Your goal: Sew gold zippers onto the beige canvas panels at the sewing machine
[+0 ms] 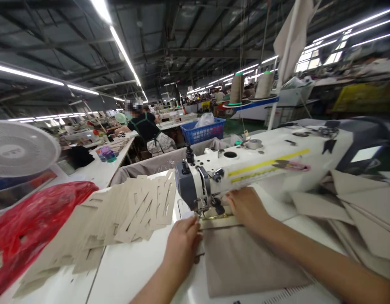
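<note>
A taupe fabric panel (245, 261) lies flat on the white machine bed, its far edge under the head of a white sewing machine (261, 162). Along that edge runs a paler strip with a shiny gold line, perhaps zipper teeth (215, 217). My left hand (184, 238) is closed at the panel's left corner, fingertips close to the needle area. Right of the needle, my right hand (247, 207) has its fingers curled on the far edge of the panel, just below the machine arm. The fingertips of both hands are partly hidden.
Beige pieces with slots (144, 207) fan out to the left, beside a red plastic bag (45, 215) and a white fan (15, 147). Taupe fabric pieces (366, 215) are heaped at right. Behind stand thread cones (236, 88), a blue basket (203, 131) and another person (150, 131).
</note>
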A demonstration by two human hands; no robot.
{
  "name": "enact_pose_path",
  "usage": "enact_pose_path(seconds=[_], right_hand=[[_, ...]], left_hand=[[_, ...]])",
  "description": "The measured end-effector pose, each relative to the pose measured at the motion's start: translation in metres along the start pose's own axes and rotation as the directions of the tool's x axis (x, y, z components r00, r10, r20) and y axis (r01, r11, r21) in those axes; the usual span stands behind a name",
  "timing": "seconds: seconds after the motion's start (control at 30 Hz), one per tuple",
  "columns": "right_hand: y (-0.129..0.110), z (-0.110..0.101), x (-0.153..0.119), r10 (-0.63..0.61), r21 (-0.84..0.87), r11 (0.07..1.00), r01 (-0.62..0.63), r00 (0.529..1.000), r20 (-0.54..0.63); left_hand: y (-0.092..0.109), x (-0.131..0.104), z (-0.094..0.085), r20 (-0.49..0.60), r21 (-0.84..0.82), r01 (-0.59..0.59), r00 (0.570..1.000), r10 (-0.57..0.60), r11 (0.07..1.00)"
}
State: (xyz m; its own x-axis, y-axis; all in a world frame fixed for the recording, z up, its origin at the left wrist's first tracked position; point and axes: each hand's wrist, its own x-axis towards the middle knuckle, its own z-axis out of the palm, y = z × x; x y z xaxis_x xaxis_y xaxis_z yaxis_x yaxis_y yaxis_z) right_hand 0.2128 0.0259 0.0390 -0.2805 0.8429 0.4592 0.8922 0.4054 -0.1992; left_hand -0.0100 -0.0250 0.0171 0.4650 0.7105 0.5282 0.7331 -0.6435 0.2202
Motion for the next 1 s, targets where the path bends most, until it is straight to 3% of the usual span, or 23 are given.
enact_pose_path(seconds=[0.1, 0.17, 0.33, 0.47, 0.6, 0.77, 0.87, 1.0], right_hand=[[-0.026, -0.003, -0.043, -0.219, 0.097, 0.973, 0.21, 0.971, 0.093], [-0.041, -0.001, -0.056, -0.309, 0.123, 0.948, 0.293, 0.94, 0.143], [-0.052, 0.012, -0.038, -0.175, 0.126, 0.981, 0.15, 0.961, 0.212], [-0.047, 0.023, -0.031, -0.197, 0.173, 0.971, 0.165, 0.961, 0.194], [-0.045, 0.028, -0.039, -0.259, 0.187, 0.954, 0.233, 0.957, 0.128], [-0.046, 0.023, -0.043, -0.386, 0.145, 0.913, 0.38, 0.922, 0.015], [-0.044, 0.024, -0.038, -0.356, 0.067, 0.93, 0.361, 0.931, -0.078], [-0.037, 0.038, -0.029, -0.305, 0.199, 0.932, 0.302, 0.952, -0.015]], left_hand=[[-0.009, 0.009, 0.009, 0.063, 0.075, -0.106, 0.993, 0.101, 0.991], [-0.008, 0.013, 0.012, 0.082, 0.075, -0.099, 0.992, 0.093, 0.992], [-0.002, 0.02, 0.002, 0.081, 0.117, 0.028, 0.996, -0.038, 0.993], [-0.003, 0.022, 0.0, 0.084, 0.134, 0.068, 0.993, -0.08, 0.989], [-0.002, 0.019, 0.007, 0.11, 0.135, 0.054, 0.992, -0.069, 0.989], [0.004, 0.013, 0.012, 0.156, 0.214, -0.046, 0.988, 0.013, 0.976], [0.005, 0.013, 0.013, 0.144, 0.257, -0.073, 0.989, 0.036, 0.964], [0.008, 0.014, 0.014, 0.108, 0.307, -0.101, 0.992, 0.071, 0.946]])
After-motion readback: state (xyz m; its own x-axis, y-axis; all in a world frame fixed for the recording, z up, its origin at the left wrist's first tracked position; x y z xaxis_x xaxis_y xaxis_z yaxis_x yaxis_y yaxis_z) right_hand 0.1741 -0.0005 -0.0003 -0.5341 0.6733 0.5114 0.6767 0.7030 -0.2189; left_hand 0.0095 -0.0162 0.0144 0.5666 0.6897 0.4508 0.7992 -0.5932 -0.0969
